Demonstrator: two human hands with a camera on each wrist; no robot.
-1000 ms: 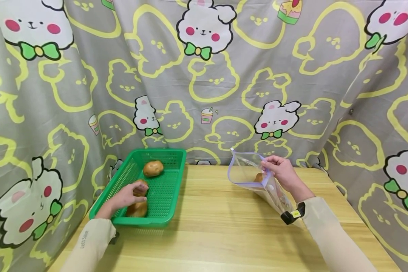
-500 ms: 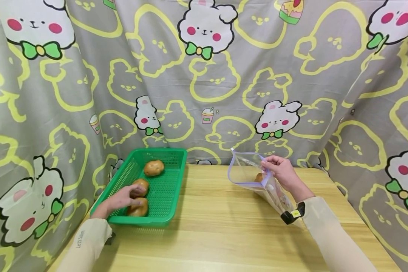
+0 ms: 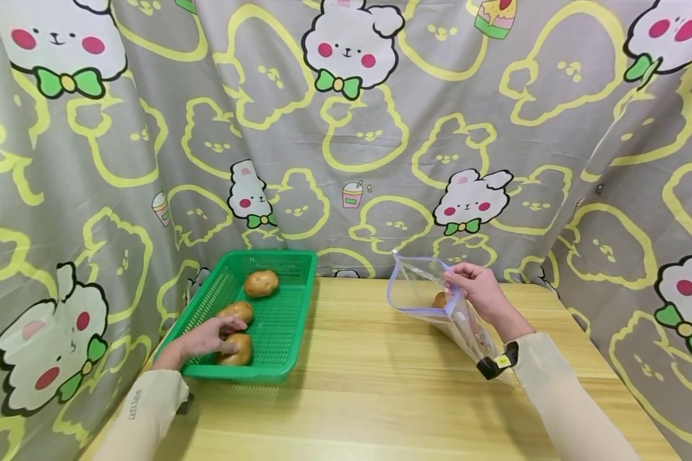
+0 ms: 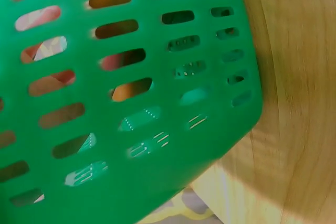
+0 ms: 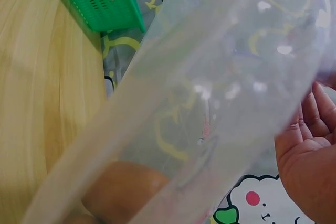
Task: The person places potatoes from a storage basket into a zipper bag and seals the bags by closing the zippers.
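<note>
In the head view, my left hand (image 3: pixel 207 337) is inside the green basket (image 3: pixel 304 314), curled round the left part of the nearest potato (image 3: pixel 242 349), thumb in front and fingers behind. A second potato (image 3: pixel 241 312) lies just beyond those fingers, and a third potato (image 3: pixel 261 283) sits farther back. My right hand (image 3: pixel 477 288) pinches the purple-edged rim of a clear zip bag (image 3: pixel 418 291), whose mouth gapes to the left. A potato (image 5: pixel 126 190) shows through the bag in the right wrist view. The basket's slotted wall (image 4: pixel 157 119) largely hides my left hand in the left wrist view.
The basket stands at the left of a wooden table (image 3: pixel 352 365), with the bag at the right. A grey curtain (image 3: pixel 375 141) with cartoon prints hangs behind the table and along both sides.
My left hand has come lower onto the nearest potato, its fingers moving off the middle potato, which shows more now. My right hand and the bag have stayed in place.
</note>
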